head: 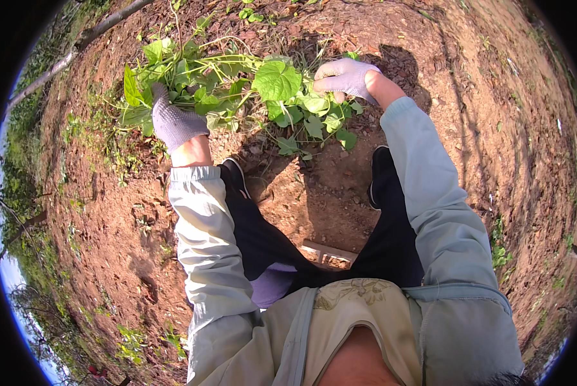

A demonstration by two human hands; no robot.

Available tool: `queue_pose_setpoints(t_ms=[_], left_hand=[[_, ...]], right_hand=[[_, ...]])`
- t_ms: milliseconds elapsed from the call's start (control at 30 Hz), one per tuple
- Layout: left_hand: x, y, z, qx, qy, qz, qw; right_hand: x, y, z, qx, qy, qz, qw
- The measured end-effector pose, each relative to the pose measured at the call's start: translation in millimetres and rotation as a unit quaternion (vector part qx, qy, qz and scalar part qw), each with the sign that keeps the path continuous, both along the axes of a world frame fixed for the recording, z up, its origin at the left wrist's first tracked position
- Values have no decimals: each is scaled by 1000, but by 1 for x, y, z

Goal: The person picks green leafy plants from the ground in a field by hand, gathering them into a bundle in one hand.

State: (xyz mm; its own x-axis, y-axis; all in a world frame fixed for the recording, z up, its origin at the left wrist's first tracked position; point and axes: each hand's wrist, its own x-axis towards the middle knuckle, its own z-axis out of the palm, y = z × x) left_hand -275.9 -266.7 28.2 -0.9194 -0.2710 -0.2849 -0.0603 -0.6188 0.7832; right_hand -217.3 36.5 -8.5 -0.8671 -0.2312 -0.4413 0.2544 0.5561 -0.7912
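Observation:
A bundle of green leafy vines (277, 81) with long pale stems lies across the ground before me. My left hand (180, 119), in a pale purple knitted work glove with dotted grip, is closed around the bundle's left end; leaves hide most of its fingers. At the right end is my right hand (349, 79), gloved alike, its fingers apart and bent beside the leaves. Nothing shows clearly in its grasp. Trailing heart-shaped and lobed leaves (313, 126) hang below, between the hands and my feet.
My dark shoes (235, 174) stand apart on reddish-brown soil (288, 202). Between my legs lies a hollow block (329, 255), partly covered by my trousers. A bare branch (71, 53) slants across the upper left. Low weeds (124, 149) grow to the left.

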Motion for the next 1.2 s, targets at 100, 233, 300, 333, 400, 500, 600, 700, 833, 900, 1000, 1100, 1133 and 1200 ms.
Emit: queue_pose_setpoints(t_ms=[100, 233, 300, 333, 400, 500, 600, 700, 833, 900, 1000, 1100, 1133, 1200], left_hand=[[2, -1, 3, -3, -15, 9, 1000], [3, -1, 8, 23, -7, 26, 999], [3, 1, 10, 17, -12, 26, 999], [3, 2, 10, 14, -14, 26, 999], [4, 1, 12, 4, -11, 25, 1000], [9, -2, 16, -1, -8, 27, 1000], [17, 13, 34, 2, -35, 63, 997], [2, 1, 10, 27, 13, 16, 999], [0, 4, 6, 51, 35, 20, 998], [0, 8, 5, 58, 35, 29, 997], [-3, 7, 1, 69, 28, 31, 997], [-5, 4, -6, 72, 18, 23, 997], [-6, 4, -6, 72, 16, 19, 997], [-4, 4, -4, 65, -10, 23, 998]], right_hand=[[2, -1, 1, 46, -9, 31, 998], [6, 4, 1, 63, -4, 66, 996], [4, 8, -4, 69, -3, 69, 995], [4, 11, -5, 61, -3, 67, 996], [5, 10, -4, 40, -7, 66, 997], [9, 4, 8, 56, 31, 78, 995], [4, 10, -6, 73, 85, 13, 994], [2, 10, -10, 113, 95, -64, 987], [-8, 9, -20, 63, 28, -167, 984], [-10, 11, -25, -57, -33, -214, 975], [-7, 5, -23, -92, -31, -255, 962], [-7, -1, -24, -38, 14, -274, 961], [-7, -1, -25, -17, 29, -280, 959], [-9, 0, -26, -44, 29, -297, 953]])
